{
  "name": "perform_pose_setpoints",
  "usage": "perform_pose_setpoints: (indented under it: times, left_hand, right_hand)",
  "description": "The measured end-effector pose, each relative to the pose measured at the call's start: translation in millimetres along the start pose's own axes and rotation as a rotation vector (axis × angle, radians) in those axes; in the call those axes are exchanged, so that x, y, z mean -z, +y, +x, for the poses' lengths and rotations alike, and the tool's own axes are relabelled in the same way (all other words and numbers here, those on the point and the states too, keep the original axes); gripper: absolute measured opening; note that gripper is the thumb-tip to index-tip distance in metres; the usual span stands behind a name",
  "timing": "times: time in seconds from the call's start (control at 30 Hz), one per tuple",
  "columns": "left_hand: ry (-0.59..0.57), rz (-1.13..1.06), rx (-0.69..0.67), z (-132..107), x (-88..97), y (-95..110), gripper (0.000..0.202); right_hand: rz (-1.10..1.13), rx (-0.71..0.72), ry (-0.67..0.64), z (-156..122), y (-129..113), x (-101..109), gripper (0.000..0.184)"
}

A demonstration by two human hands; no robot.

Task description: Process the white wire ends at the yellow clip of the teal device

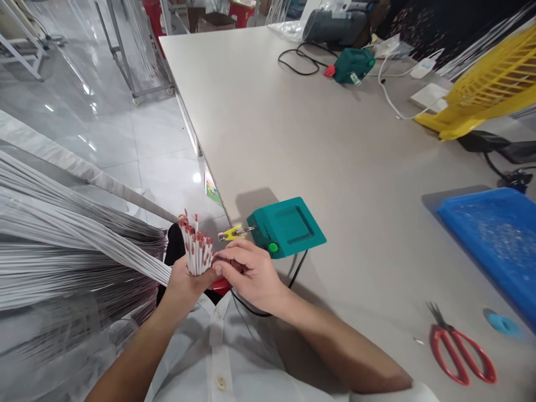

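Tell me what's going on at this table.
A person's left hand grips a bundle of white wires, reddish tips up. The right hand has its thumb and fingertips at the bundle's edge; whether they pinch a wire is unclear. Just beyond, a green box sits on the table. Red-handled scissors lie unused to the right, near a blue tray.
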State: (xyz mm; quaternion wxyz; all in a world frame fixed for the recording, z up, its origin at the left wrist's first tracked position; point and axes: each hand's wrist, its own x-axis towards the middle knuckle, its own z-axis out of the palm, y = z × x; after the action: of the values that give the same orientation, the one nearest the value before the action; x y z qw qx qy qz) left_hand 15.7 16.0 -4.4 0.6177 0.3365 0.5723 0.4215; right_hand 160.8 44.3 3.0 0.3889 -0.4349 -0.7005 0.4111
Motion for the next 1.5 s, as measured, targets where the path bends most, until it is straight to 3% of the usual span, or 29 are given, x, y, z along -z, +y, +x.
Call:
perform_pose_setpoints:
  times: [0.1, 0.27, 0.5, 0.77, 0.97, 1.13, 1.23, 1.37, 1.5]
  left_hand:
    - [-0.021, 0.063, -0.025, -1, -2.6, 3, 0.014]
    - [0.025, 0.019, -0.006, -3, -0.8, -1, 0.014]
    - [0.262, -0.096, -0.093, 1, 5.5, -4, 0.011]
    - [0.238, -0.107, -0.085, 4, 3.9, -6, 0.014]
    - [0.153, -0.075, -0.011, 4, 10.9, -10, 0.026]
    - [0.045, 0.098, -0.05, 3, 16.3, -7, 0.014]
    - [0.043, 0.17, -0.04, 2, 18.8, -5, 0.023]
    - [0.159, -0.005, -0.066, 1, 25.6, -7, 0.015]
    - [0.18, -0.173, -0.099, -4, 36.5, -7, 0.014]
  right_hand:
    - [0.009, -0.02, -0.022, 0, 3, -8, 0.01]
    - [0.089, -0.041, 0.068, -2, 6, -7, 0.014]
    - [0.13, -0.012, 0.047, -5, 6, -3, 0.013]
    - [0.137, -0.067, 0.046, -4, 14, -9, 0.011]
    - [0.117, -0.056, 0.016, -1, 15, -14, 0.011]
    - [0.106, -0.03, 0.0, 3, 12, -16, 0.013]
    - [0.134, -0.005, -0.048, 5, 11, -18, 0.012]
    - [0.069, -0.019, -0.079, 7, 12, -21, 0.019]
    - [-0.271, 0.007, -0.239, 6, 14, -24, 0.027]
